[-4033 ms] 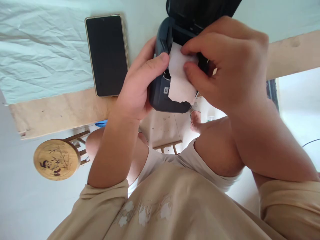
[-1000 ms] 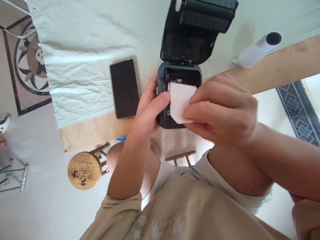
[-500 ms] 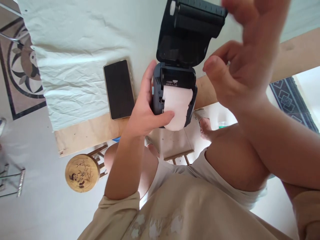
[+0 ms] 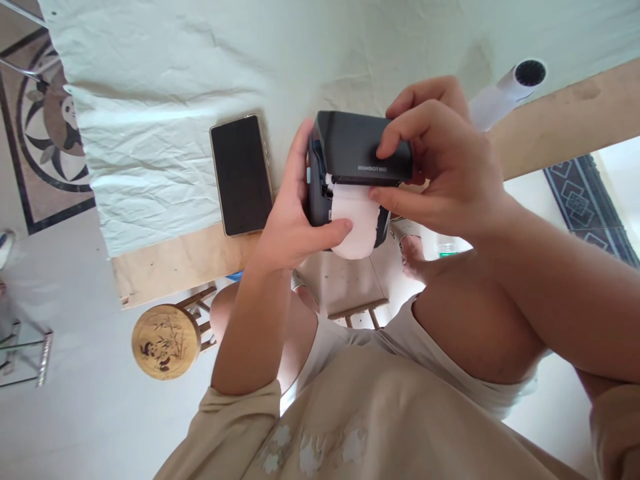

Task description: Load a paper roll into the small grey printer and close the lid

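Note:
A dark label printer [image 4: 345,143] is held over the table's front edge, its lid down over the body. I cannot tell whether the lid has latched. White label paper [image 4: 355,230] sticks out from under the lid towards me. My left hand [image 4: 295,213] wraps the printer's left side, thumb pressing on the paper. On the right, my right hand [image 4: 445,160] grips the lid's edge, with fingers on top and the thumb beside the paper. Some of its fingertips are hidden behind the lid.
Left of the printer, a smartphone [image 4: 241,175] lies on the pale green cloth [image 4: 150,80]. A white cylinder with a dark end [image 4: 510,90] rests at the right near the wooden table edge [image 4: 575,120]. Below the table stands a round wooden stool [image 4: 166,341].
The printer's lid has swung from standing open down over the paper. My right hand has come from the upper right onto the lid. My left hand keeps its hold.

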Demonstrator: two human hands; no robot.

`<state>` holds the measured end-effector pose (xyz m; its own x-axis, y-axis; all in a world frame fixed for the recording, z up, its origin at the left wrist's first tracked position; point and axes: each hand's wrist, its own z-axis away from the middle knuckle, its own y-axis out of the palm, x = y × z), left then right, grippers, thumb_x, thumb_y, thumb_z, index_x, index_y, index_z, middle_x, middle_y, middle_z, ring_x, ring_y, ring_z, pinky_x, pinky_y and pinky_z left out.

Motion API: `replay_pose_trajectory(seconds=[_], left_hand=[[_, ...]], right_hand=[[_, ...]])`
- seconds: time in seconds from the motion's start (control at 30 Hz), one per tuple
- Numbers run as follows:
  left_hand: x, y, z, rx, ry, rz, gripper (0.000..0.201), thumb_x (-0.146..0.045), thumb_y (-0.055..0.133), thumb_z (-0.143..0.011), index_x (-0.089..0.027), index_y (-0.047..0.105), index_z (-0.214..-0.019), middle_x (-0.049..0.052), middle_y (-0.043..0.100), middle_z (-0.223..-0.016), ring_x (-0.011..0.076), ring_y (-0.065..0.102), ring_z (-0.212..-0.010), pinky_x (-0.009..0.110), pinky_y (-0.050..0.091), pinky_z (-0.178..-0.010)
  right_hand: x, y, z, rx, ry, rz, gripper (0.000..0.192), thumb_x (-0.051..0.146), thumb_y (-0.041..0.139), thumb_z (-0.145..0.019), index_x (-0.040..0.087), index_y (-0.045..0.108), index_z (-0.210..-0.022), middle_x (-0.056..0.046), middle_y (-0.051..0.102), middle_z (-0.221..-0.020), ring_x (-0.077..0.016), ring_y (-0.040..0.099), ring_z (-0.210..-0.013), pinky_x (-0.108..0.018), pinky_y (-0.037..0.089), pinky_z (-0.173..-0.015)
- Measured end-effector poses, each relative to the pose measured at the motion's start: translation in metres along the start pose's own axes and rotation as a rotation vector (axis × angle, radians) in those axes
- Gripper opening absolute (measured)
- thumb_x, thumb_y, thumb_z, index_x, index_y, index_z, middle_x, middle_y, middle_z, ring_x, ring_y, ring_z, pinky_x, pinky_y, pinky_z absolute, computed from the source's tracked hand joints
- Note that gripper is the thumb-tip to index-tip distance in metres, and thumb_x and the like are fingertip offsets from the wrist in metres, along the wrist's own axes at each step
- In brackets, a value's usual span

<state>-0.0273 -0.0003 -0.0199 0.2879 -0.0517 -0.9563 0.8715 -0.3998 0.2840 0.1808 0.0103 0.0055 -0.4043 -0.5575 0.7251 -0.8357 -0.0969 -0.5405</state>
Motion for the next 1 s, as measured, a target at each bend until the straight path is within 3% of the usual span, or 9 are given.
replay_pose_trajectory(seconds=[0.13, 0.23, 0.37, 0.43, 0.5, 0.6, 0.73, 0.87, 1.0], left_hand=[[0.0, -0.001, 0.001, 0.005, 0.018, 0.009, 0.095, -0.014, 0.074, -0.063, -0.034, 0.031, -0.145, 0.003, 0.04, -0.147, 0.0206, 0.054, -0.124, 0.025, 0.056, -0.092], [-0.001, 0.0, 0.002, -0.003, 0.008, 0.011, 0.096, -0.017, 0.075, -0.062, -0.033, 0.03, -0.146, 0.003, 0.038, -0.149, 0.0225, 0.052, -0.127, 0.027, 0.056, -0.094], [0.001, 0.003, 0.0, -0.029, 0.016, -0.001, 0.095, -0.027, 0.08, -0.058, -0.035, 0.035, -0.141, 0.002, 0.044, -0.143, 0.022, 0.056, -0.122, 0.029, 0.055, -0.094], [0.001, 0.007, -0.002, -0.057, 0.038, 0.008, 0.083, -0.039, 0.077, -0.063, -0.037, 0.038, -0.137, 0.001, 0.051, -0.133, 0.0199, 0.057, -0.118, 0.028, 0.054, -0.092], [0.0, 0.013, -0.002, -0.117, 0.038, 0.021, 0.064, -0.049, 0.067, -0.072, -0.036, 0.042, -0.129, 0.001, 0.055, -0.123, 0.018, 0.059, -0.113, 0.026, 0.053, -0.087], [-0.006, 0.021, -0.002, -0.208, -0.042, 0.023, 0.041, -0.047, 0.062, -0.079, -0.029, 0.051, -0.114, 0.002, 0.06, -0.11, 0.0169, 0.062, -0.104, 0.024, 0.052, -0.077], [-0.015, 0.027, 0.0, -0.214, -0.08, 0.035, 0.029, -0.039, 0.062, -0.081, -0.025, 0.056, -0.105, 0.001, 0.063, -0.095, 0.0176, 0.065, -0.101, 0.023, 0.051, -0.067], [-0.013, 0.027, -0.003, -0.213, -0.058, 0.093, 0.031, -0.048, 0.054, -0.084, -0.025, 0.06, -0.104, 0.0, 0.067, -0.099, 0.021, 0.054, -0.127, 0.03, 0.055, -0.089], [-0.005, 0.022, -0.008, -0.195, -0.044, 0.214, 0.036, -0.049, 0.043, -0.089, -0.024, 0.065, -0.104, -0.002, 0.069, -0.106, 0.0188, 0.041, -0.14, 0.035, 0.045, -0.112]], right_hand=[[-0.003, 0.0, 0.004, 0.011, -0.059, 0.017, 0.03, 0.037, 0.074, -0.073, 0.023, 0.064, -0.096, -0.008, 0.043, -0.12, -0.0119, 0.047, -0.098, -0.016, 0.045, -0.055], [-0.004, 0.001, 0.005, 0.011, -0.071, 0.01, 0.028, 0.041, 0.071, -0.076, 0.022, 0.065, -0.095, -0.008, 0.044, -0.119, -0.0103, 0.048, -0.093, -0.017, 0.045, -0.056], [-0.005, 0.004, 0.005, 0.011, 0.085, -0.113, 0.041, 0.044, 0.067, -0.078, 0.026, 0.057, -0.114, -0.005, 0.044, -0.124, -0.0039, 0.051, -0.078, -0.017, 0.046, -0.058], [-0.007, 0.006, 0.004, 0.082, 0.252, -0.25, 0.069, 0.048, 0.069, -0.076, 0.031, 0.038, -0.134, -0.005, 0.045, -0.126, -0.0037, 0.053, -0.075, -0.018, 0.048, -0.057], [-0.007, 0.007, 0.003, 0.162, 0.336, -0.343, 0.084, 0.051, 0.07, -0.073, 0.029, 0.026, -0.14, -0.006, 0.049, -0.12, -0.0067, 0.055, -0.078, -0.018, 0.049, -0.058], [-0.004, 0.009, 0.002, 0.184, 0.32, -0.312, 0.079, 0.05, 0.071, -0.07, 0.023, 0.034, -0.134, -0.006, 0.052, -0.113, -0.0084, 0.054, -0.082, -0.018, 0.049, -0.059], [0.001, 0.012, 0.002, 0.146, 0.359, -0.181, 0.078, 0.046, 0.071, -0.07, 0.024, 0.035, -0.135, -0.005, 0.052, -0.109, -0.0068, 0.051, -0.074, -0.018, 0.046, -0.054], [-0.001, 0.013, 0.005, 0.139, 0.341, -0.174, 0.077, 0.046, 0.069, -0.072, 0.025, 0.033, -0.137, -0.004, 0.053, -0.113, -0.0047, 0.05, -0.069, -0.017, 0.044, -0.054], [0.001, 0.009, 0.006, 0.076, 0.228, -0.159, 0.071, 0.049, 0.064, -0.079, 0.022, 0.032, -0.136, -0.007, 0.042, -0.136, 0.0005, 0.043, -0.064, -0.016, 0.043, -0.053]])
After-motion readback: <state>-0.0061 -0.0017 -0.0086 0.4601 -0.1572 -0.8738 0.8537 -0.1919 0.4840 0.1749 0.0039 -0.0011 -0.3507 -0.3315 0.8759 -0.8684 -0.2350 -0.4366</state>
